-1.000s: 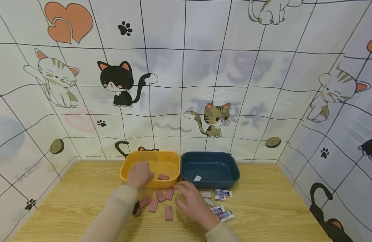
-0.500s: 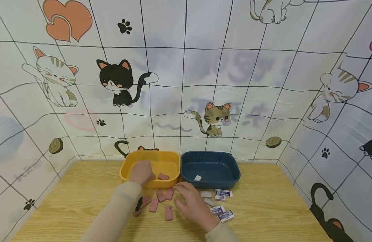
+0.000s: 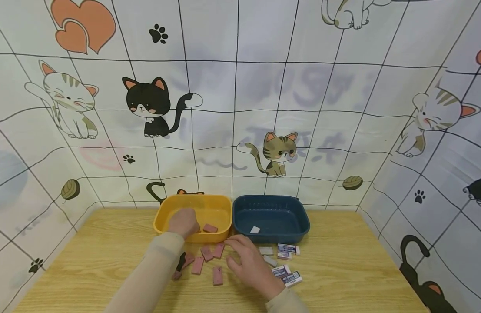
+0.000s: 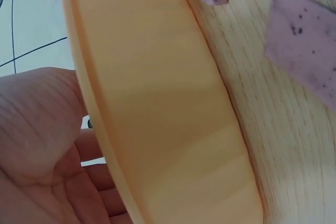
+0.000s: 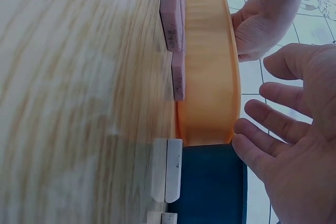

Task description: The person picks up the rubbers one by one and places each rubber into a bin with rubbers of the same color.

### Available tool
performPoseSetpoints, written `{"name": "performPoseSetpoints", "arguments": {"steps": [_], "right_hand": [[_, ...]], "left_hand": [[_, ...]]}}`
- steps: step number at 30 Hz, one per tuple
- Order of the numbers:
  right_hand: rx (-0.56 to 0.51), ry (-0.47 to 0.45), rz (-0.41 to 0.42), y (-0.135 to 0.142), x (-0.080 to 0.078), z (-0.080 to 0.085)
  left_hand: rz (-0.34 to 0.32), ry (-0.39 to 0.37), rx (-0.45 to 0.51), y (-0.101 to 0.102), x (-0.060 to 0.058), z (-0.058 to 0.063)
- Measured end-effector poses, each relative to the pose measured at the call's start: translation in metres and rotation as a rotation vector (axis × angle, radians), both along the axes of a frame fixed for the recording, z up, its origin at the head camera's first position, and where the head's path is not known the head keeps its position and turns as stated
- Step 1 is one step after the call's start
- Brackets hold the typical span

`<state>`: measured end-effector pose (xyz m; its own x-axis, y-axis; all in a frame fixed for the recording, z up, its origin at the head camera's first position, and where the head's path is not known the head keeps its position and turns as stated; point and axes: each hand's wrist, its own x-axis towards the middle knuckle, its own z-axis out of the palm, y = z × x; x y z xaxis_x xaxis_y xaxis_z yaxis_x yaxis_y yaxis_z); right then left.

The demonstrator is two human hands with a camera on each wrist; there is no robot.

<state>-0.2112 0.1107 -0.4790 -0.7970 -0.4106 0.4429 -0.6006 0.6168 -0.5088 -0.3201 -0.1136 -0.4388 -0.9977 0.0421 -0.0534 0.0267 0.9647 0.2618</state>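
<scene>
My left hand (image 3: 184, 222) reaches over the near rim of the yellow bin (image 3: 213, 237). In the left wrist view its fingers (image 4: 89, 145) pass behind the bin's wall, so the fingertips and anything in them are hidden. A pink eraser (image 3: 210, 228) lies in that bin, right of this hand. My right hand (image 3: 248, 265) is held over the table before the two bins, its fingers spread and holding nothing in the right wrist view. Several pink erasers (image 3: 217, 276) with dark specks lie on the table between my arms.
The dark blue bin (image 3: 281, 238) stands against the yellow one's right side, with a white eraser (image 3: 255, 229) inside. Bare white erasers (image 3: 266, 251) and several paper-sleeved ones (image 3: 292, 279) lie right of my right hand. A cat-print sheet (image 3: 213, 130) rises behind the table.
My left hand has shifted slightly to the right in the yellow bin, its forearm along with it. The right hand has stayed almost still, and the erasers lie as before.
</scene>
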Motion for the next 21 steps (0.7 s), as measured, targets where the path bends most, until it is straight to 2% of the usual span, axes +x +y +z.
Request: {"name": "performPoseSetpoints", "arguments": {"steps": [7,12,21], "right_hand": [[0.007,0.027,-0.007,0.004,-0.001,-0.003],[0.007,0.02,-0.014,0.007,-0.002,-0.005],[0.019,0.056,-0.044,0.017,-0.003,-0.003]], "left_hand": [[-0.008,0.012,0.02,-0.001,0.005,0.004],[-0.031,0.037,0.036,0.001,0.013,0.012],[-0.096,0.148,0.039,0.008,0.03,0.021]]}}
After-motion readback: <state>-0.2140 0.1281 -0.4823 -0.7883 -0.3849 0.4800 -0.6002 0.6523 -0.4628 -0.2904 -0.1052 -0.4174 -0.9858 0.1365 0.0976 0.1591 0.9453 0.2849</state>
